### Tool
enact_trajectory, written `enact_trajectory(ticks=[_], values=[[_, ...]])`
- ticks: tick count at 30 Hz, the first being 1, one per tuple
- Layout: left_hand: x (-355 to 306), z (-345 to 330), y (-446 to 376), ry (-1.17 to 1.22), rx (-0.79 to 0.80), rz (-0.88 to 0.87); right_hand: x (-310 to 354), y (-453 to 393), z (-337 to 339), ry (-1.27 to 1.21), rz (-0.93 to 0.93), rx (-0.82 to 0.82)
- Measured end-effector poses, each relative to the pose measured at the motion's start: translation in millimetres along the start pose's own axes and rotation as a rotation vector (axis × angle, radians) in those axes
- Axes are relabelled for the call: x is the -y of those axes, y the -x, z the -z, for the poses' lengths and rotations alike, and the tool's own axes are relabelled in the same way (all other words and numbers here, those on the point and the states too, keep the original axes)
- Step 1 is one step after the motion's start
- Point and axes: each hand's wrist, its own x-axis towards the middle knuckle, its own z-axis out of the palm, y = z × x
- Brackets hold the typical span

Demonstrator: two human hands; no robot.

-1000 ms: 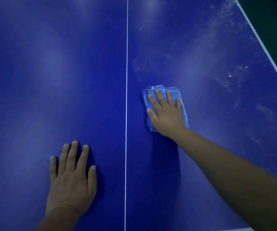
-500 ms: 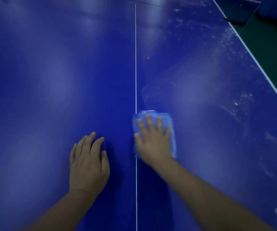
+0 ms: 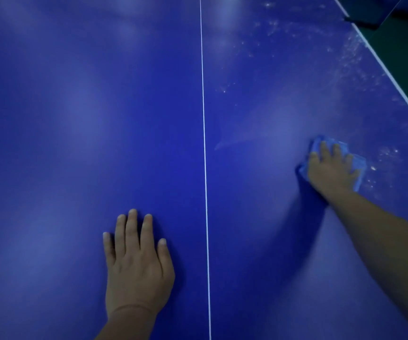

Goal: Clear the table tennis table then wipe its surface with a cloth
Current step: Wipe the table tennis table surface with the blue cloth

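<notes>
Cloth (image 3: pixel 359 165) under right hand (image 3: pixel 330 170) (flat)

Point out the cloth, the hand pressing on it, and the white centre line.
blue cloth (image 3: pixel 359 165): head view, right edge beside the fingers.
right hand (image 3: pixel 330 171): head view, back of hand.
white centre line (image 3: pixel 203 119): head view, mid-length.

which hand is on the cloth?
The right hand, out near the dusty side of the table, presses the blue cloth. The left hand rests flat on bare table, left of the centre line.

You can read no text, label, brand, number or sign anywhere on the table tennis table (image 3: pixel 75 119) or on what lies near it.
</notes>
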Motion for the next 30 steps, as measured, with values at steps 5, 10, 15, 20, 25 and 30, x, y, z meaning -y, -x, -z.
enact_trajectory(ticks=[5,10,15,20,25,30], values=[[0.3,2.6,-1.0,0.011,0.010,0.018,50.3,54.4,-4.6,-0.083,0.058,-0.065],[-1.6,0.5,-1.6,0.024,-0.036,0.024,91.0,130.9,-30.5,0.015,0.880,-0.034],[-2.0,-0.8,-2.9,0.020,-0.042,0.012,5.5,1.4,-2.1,0.127,0.314,-0.040],[1.2,-0.6,-3.0,0.002,-0.027,0.017,22.9,27.1,-2.5,-0.073,0.128,-0.080],[0.7,-3.2,-3.8,-0.025,-0.027,0.028,50.2,125.3,-32.8,-0.003,0.920,-0.049],[1.5,-2.3,-4.7,-0.040,-0.011,0.035,-11.8,9.0,-4.4,0.120,0.451,-0.042]])
